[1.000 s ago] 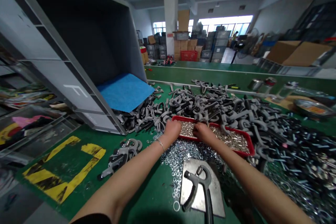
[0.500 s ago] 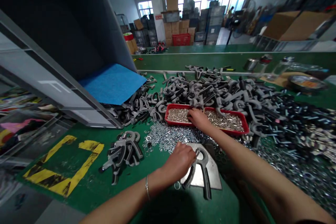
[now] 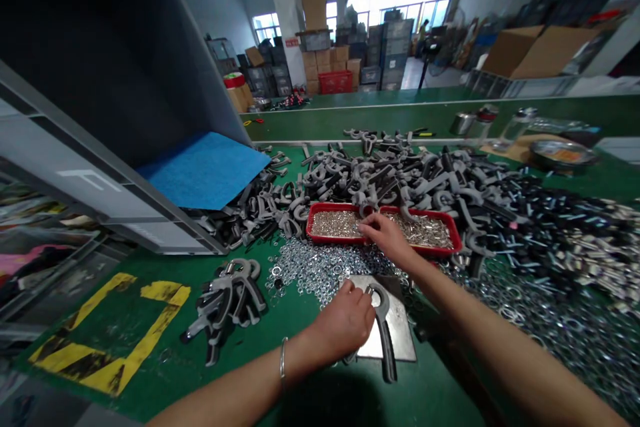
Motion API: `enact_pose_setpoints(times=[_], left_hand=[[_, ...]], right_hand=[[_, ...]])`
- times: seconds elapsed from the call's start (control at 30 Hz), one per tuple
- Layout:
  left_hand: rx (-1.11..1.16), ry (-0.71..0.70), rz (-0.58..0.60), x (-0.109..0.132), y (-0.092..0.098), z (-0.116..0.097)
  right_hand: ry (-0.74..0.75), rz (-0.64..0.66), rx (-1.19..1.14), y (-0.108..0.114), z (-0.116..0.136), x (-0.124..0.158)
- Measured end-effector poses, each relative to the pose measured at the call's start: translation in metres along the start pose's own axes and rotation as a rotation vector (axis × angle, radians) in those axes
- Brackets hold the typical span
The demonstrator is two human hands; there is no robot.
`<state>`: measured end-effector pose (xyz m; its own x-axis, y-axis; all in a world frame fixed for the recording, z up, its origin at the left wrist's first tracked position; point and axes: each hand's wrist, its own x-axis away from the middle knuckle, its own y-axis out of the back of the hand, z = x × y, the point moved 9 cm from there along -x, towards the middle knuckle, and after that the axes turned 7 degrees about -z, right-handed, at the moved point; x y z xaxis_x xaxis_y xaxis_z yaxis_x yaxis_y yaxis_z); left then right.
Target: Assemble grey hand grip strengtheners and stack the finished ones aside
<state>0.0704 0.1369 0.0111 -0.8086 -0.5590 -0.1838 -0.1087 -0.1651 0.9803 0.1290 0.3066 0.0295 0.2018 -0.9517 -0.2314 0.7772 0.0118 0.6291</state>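
left hand (image 3: 345,325) and right hand (image 3: 384,235) working over a green table (image 3: 250,340) littered with small parts.
seen from the head camera, the left hand is curling its fingers tight around a hand gripper (image 3: 386,340), which is lying on a metal plate (image 3: 400,340) near the table's front edge. the right hand is resting, fingers bunched, on the near rim of a red tray (image 3: 456,240) of shiny pieces; whether it is pinching any cannot be told. loose washers (image 3: 310,270) are lying between tray and plate, grey handles (image 3: 380,177) are heaping behind the tray, and a tipped grey crate (image 3: 75,167) is standing at far left.
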Motion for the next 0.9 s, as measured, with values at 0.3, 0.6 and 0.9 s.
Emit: enact_pose_setpoints(times=[0.3,0.6,0.9], left_hand=[[0.420,0.290,-0.005,0.019,-0.005,0.032],[0.314,0.486,-0.148,0.002,0.034,0.136],[0.088,0.665,0.031,-0.030,0.005,0.218]], right_hand=[[0.140,0.085,-0.013,0.001,0.012,0.154],[0.338,0.116,0.220,-0.016,0.024,0.166],[0.509,0.120,0.453,-0.026,0.037,0.184]])
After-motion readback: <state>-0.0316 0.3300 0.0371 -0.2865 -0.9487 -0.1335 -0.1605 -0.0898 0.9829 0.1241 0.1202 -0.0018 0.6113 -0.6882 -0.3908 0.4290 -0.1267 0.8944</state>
